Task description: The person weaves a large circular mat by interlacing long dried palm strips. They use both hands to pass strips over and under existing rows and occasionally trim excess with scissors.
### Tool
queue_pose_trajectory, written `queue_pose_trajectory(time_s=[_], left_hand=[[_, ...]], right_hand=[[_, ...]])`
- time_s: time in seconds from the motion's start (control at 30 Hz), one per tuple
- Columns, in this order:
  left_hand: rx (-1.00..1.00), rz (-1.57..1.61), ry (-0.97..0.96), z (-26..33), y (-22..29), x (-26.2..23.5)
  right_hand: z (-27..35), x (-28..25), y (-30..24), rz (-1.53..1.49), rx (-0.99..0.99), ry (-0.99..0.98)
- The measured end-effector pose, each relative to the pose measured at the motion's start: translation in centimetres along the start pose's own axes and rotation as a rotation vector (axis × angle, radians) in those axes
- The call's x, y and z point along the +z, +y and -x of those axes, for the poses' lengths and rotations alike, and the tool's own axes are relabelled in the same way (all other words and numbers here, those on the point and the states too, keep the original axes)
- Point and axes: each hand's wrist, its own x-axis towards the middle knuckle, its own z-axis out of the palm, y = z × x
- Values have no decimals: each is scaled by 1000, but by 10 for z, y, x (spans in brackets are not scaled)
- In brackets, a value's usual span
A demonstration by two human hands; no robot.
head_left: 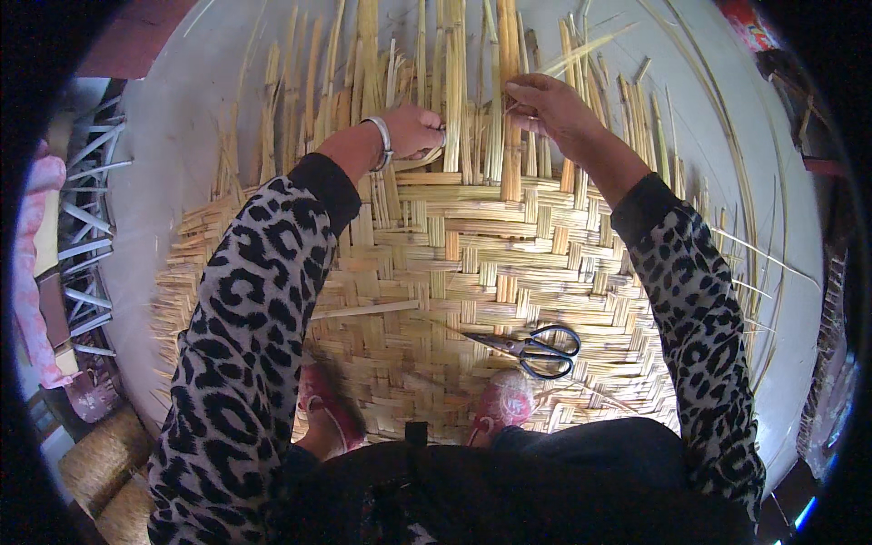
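Both hands work at the far edge of a large flat mat of woven pale-yellow bamboo strips (472,263), which lies on a round, pale grey floor surface (173,154) and fills most of the head view. Left hand (413,130), with a silver bangle (382,143) on its wrist, is curled closed around the loose upright strips where the finished weave ends; its fingertips are hidden among them, so which strip it grips cannot be told. Right hand (543,104) sits just beside it to the right, fingers drawn together and pinching a thin bamboo strip (581,47) that runs up and away to the right. The unwoven strip ends (436,64) fan out beyond both hands toward the top of the view.

Both forearms wear sleeves in a grey and black leopard print with black cuffs. Nearer the person, on the woven part of the mat, lies a pair of black-handled scissors (536,349), blades pointing left, well apart from either hand. Two feet in red-pink shoes (501,404) rest on the near edge of the mat, just below the scissors. At the lower left, off the mat, stands a round woven straw stool (104,463).
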Motion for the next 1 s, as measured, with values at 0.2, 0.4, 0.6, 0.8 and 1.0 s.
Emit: queue_pose_trajectory(time_s=[0.2,0.4,0.6,0.8,1.0], left_hand=[[13,-125,19,-4,-6,-1],[46,-328,99,-14,-16,-1],[198,-129,665,16,-24,40],[167,-750,829,72,-40,106],[189,-907,770,71,-45,121]], right_hand=[[16,-8,-8,4,7,53],[62,-2,24,-119,110,251],[96,2,51,-182,215,329],[86,2,47,-132,260,364],[97,5,58,-37,15,338]])
